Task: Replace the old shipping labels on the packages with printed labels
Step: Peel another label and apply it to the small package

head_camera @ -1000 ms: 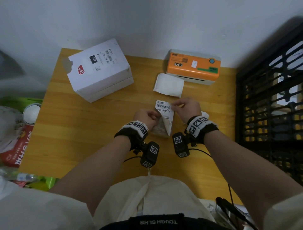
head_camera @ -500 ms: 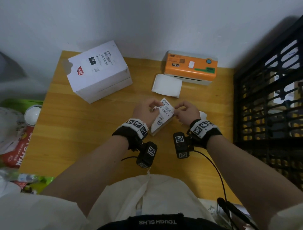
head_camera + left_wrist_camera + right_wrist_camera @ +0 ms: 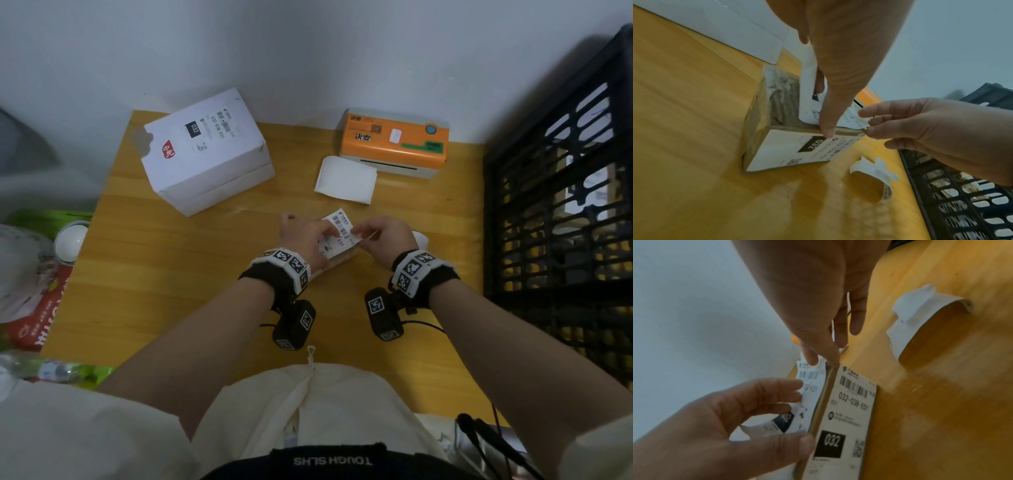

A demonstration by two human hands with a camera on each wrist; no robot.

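Observation:
A small brown package (image 3: 337,262) sits mid-table between my hands. One side of it carries a printed 032 label (image 3: 851,410). Its top face (image 3: 783,97) is torn and rough. A second barcode label (image 3: 342,228) lies partly lifted over that face. My left hand (image 3: 323,236) holds the package, thumb (image 3: 828,129) on its edge and fingers (image 3: 789,386) on the loose label. My right hand (image 3: 358,233) pinches the label's far corner (image 3: 864,124).
A curled label scrap (image 3: 420,240) lies just right of my right hand. A large white box (image 3: 205,150) stands back left, with an orange label printer (image 3: 394,140) and blank label sheets (image 3: 346,180) at the back. A black crate (image 3: 561,222) borders the table's right edge.
The label stood raised off the package a second ago. It now lies lower and tilted over the top face. Both hands shifted slightly away from me with the package.

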